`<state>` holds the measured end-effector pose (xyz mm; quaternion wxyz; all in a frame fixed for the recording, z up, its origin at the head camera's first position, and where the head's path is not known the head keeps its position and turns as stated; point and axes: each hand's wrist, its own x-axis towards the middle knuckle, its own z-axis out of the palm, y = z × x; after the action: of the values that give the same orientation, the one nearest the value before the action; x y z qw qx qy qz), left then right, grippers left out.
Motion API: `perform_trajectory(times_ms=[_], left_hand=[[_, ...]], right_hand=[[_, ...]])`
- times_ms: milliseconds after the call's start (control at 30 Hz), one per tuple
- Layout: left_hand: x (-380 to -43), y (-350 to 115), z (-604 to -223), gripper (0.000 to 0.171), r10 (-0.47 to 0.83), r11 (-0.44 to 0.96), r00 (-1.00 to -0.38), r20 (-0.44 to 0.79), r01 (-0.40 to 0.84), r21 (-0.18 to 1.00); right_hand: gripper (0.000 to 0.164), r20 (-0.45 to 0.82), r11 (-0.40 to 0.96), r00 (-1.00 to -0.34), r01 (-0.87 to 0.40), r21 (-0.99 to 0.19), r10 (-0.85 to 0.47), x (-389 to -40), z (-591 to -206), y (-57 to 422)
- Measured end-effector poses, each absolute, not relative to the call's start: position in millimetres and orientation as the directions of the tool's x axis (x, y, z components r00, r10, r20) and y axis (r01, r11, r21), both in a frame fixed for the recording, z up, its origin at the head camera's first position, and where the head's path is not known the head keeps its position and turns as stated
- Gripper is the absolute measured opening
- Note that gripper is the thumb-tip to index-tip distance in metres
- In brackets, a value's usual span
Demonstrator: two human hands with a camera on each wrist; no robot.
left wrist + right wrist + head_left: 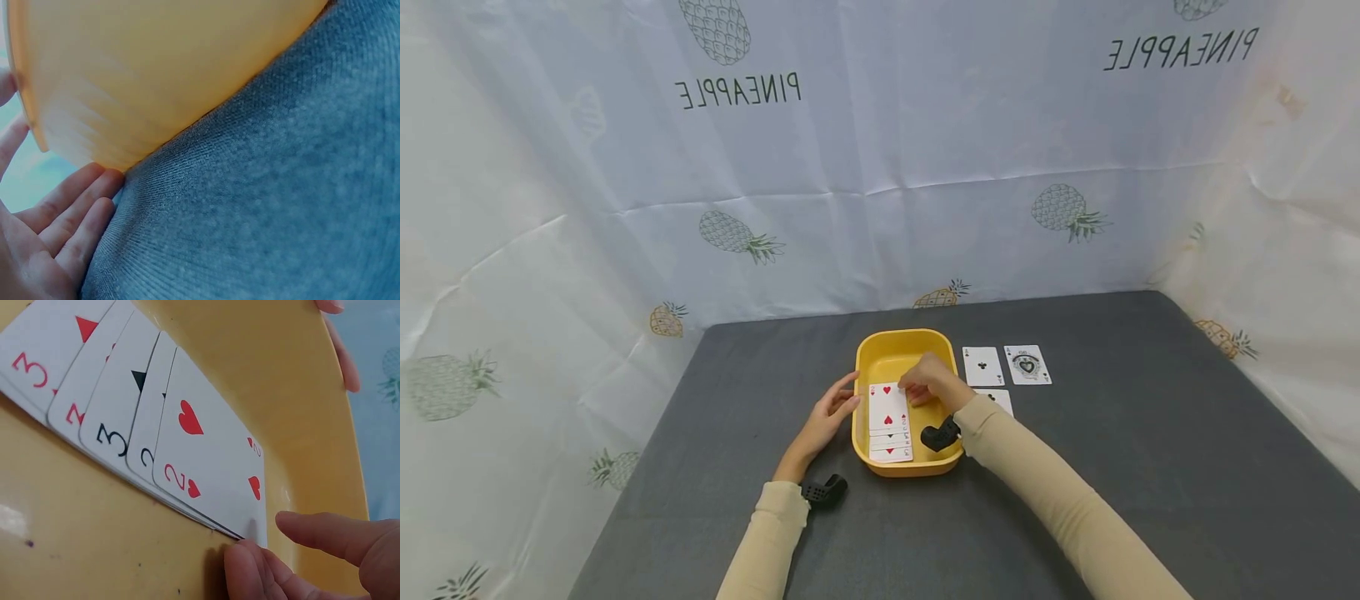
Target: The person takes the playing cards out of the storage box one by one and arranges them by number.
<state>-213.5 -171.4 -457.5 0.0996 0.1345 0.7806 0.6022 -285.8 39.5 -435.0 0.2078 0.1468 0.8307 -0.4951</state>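
Observation:
A yellow plastic tub (906,471) stands on the dark table. Inside it, along its left side, lies an overlapping row of playing cards (889,421), with the two of hearts (209,456) on top and threes below. My left hand (829,417) rests against the tub's left wall, fingers extended and some fingertips at the rim. Seen from the left wrist, the other fingers (78,215) touch the outer wall near the table. My right hand (934,382) is inside the tub. Its fingertips (240,565) touch a corner of the two of hearts, while another finger lies just off the card's edge.
Right of the tub lie an ace of clubs (982,367), a card with an ornate black emblem (1027,365) and a third card (997,400), partly covered by the right forearm. A white pineapple-print curtain (880,233) hangs behind the table.

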Motion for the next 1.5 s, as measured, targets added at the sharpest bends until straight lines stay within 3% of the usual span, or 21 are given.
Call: perform_trajectory(times_ms=[533,1033,1300,1500], left_hand=[[-216.0,-170.6,-459.1,0.054,0.311,0.253,-0.951,0.002,0.084,0.964],[-232.9,-174.5,-488.1,0.052,0.310,0.251,-0.950,0.047,0.129,0.959],[-232.3,-173.8,-488.2,0.052,0.299,0.258,-0.953,0.047,0.128,0.958],[-231.6,-173.6,-486.6,0.053,0.292,0.260,-0.956,0.037,0.117,0.959]], right_hand=[[0.032,-0.486,0.600,-0.866,0.453,-0.659,0.120,-291.3,-442.8,27.1],[0.021,-0.588,0.406,-0.809,0.530,-0.744,-0.022,-284.7,-425.5,38.8],[0.025,-0.588,0.375,-0.809,0.543,-0.751,-0.008,-285.0,-418.6,40.0],[0.018,-0.578,0.434,-0.816,0.509,-0.743,-0.033,-284.8,-410.8,42.1]])
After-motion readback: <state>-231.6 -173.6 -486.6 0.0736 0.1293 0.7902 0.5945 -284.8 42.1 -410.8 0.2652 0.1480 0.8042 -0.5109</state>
